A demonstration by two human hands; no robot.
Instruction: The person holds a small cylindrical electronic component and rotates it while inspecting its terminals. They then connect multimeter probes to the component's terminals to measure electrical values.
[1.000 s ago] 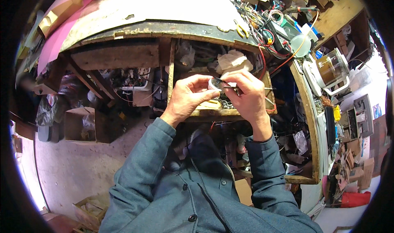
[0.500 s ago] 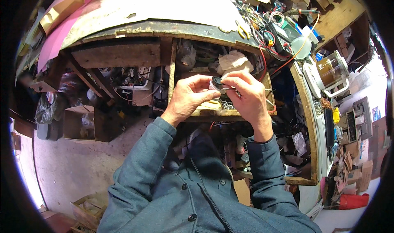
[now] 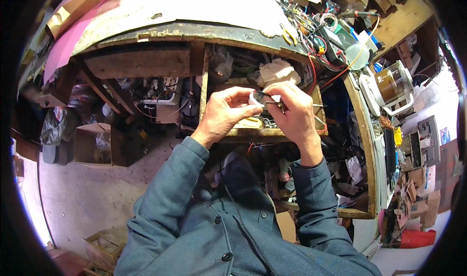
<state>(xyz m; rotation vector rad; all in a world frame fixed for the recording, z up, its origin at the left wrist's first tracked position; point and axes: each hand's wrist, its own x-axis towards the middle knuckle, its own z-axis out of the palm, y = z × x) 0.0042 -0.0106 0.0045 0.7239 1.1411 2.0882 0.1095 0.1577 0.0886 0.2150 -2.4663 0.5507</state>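
Observation:
My left hand is closed, pinching a small round piece with a pale rim and a dark middle between thumb and fingers. Close against it, my right hand is closed on a thin dark tool whose kind I cannot make out; its inner end lies at the round piece. Both hands hover over an open wooden drawer. Below them in the drawer lie a yellow item and small metal bits, partly hidden by the hands. Farther back in it sits a crumpled whitish bag.
Beyond the drawer is a worn workbench, with yellow-handled pliers and tangled wires at its right. A clear appliance jug stands on the right side. A cardboard box sits on the floor at left.
The round piece has tilted in my fingers, so more of its pale rim shows. My right fingers have shifted slightly around the tool. Both arms stay nearly in place.

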